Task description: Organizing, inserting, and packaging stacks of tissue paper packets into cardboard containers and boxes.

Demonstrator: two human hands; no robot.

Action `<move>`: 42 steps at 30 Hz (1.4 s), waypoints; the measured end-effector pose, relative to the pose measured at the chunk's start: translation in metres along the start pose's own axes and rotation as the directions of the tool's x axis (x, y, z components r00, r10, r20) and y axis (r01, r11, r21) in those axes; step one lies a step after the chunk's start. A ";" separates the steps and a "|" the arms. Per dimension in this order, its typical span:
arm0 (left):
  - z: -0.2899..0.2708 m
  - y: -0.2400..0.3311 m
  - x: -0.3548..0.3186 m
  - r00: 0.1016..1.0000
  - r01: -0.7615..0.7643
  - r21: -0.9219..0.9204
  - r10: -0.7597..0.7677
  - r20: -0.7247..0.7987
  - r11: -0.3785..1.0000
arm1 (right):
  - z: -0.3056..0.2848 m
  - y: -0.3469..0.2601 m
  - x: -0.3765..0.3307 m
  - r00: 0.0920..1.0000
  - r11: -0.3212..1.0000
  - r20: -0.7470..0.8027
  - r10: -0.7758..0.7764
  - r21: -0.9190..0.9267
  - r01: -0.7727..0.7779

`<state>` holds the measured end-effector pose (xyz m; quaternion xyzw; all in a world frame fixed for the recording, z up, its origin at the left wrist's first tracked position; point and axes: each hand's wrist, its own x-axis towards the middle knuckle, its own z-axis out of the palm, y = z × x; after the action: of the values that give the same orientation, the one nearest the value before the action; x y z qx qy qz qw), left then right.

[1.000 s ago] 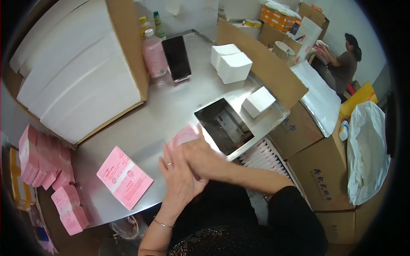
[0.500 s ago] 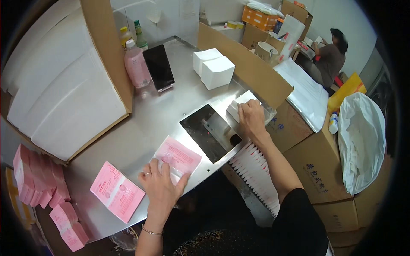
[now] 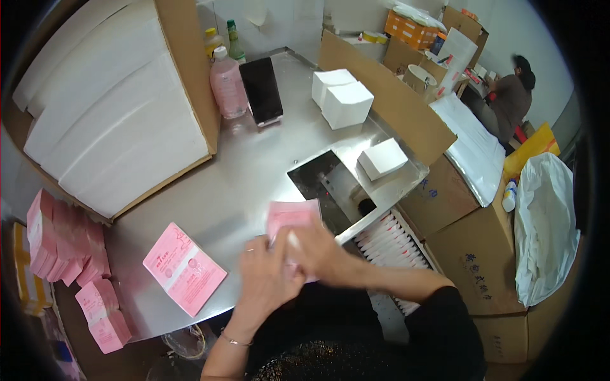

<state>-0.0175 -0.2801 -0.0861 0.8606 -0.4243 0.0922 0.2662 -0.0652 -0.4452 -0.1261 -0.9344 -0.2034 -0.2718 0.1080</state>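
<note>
Both my hands meet over a pink printed wrapper (image 3: pixel 293 214) at the table's near edge, and both are smeared by motion. My left hand (image 3: pixel 270 274), with a ring and bracelet, has its fingers bent at the wrapper's left side. My right hand (image 3: pixel 321 254) is closed against its right side, its fingertips hidden. A small white bit (image 3: pixel 293 240) shows between the hands; what it is I cannot make out. To the left lies a stack of pink wrappers (image 3: pixel 184 269) with a pale band. A block of white tissues (image 3: pixel 383 159) sits right of the dark table opening (image 3: pixel 314 184).
Two white tissue blocks (image 3: pixel 346 101) stand farther back, near a phone (image 3: pixel 260 92) and a pink bottle (image 3: pixel 229 89). A carton of white sheets (image 3: pixel 114 114) rises at left, above pink bundles (image 3: pixel 63 238). Cartons (image 3: pixel 473 267) flank the right. Another person (image 3: pixel 508 101) works beyond.
My right hand has left the white tissue block and come to my left hand at the pink wrapper. The wrapper has shifted right, close to the opening. The view has swung slightly.
</note>
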 end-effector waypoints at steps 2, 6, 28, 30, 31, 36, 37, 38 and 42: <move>0.009 0.010 0.002 0.999 0.048 0.012 -0.048 -0.004 0.999 | 0.018 0.027 0.022 0.967 0.986 0.220 0.130 -0.129 -0.104; -0.012 -0.008 -0.016 0.999 0.046 0.017 -0.046 0.014 0.999 | 0.031 0.079 0.020 0.891 0.928 0.262 0.371 -0.129 -0.349; -0.020 -0.020 -0.015 0.999 -0.032 -0.012 0.032 -0.032 0.999 | -0.065 0.164 -0.042 0.783 0.764 -0.344 0.519 -0.224 -0.605; 0.001 -0.016 -0.012 0.997 -0.080 -0.045 0.081 0.011 0.996 | -0.068 0.161 -0.037 0.785 0.749 -0.323 0.529 -0.257 -0.611; 0.005 -0.013 -0.012 0.999 -0.040 -0.005 0.040 0.020 0.999 | -0.070 0.161 -0.035 0.784 0.731 -0.302 0.542 -0.291 -0.617; 0.018 -0.018 -0.012 0.997 0.063 0.013 -0.062 -0.054 0.998 | -0.072 0.163 -0.046 0.814 0.778 -0.324 0.482 -0.269 -0.567; 0.019 -0.016 -0.010 0.998 0.046 -0.057 -0.049 -0.045 0.997 | -0.071 0.162 -0.047 0.828 0.798 -0.366 0.424 -0.280 -0.533; 0.020 -0.014 -0.008 0.999 0.029 -0.129 -0.034 -0.036 0.991 | -0.070 0.162 -0.046 0.830 0.801 -0.365 0.421 -0.279 -0.529; 0.026 -0.015 -0.004 0.990 -0.134 -0.185 0.140 0.015 0.973 | -0.042 0.129 -0.025 0.893 0.913 -0.318 0.319 -0.148 -0.379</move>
<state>-0.0096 -0.2838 -0.1151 0.8022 -0.4930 0.0587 0.3316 -0.0477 -0.5816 -0.1165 -0.9124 0.0156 -0.3998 0.0862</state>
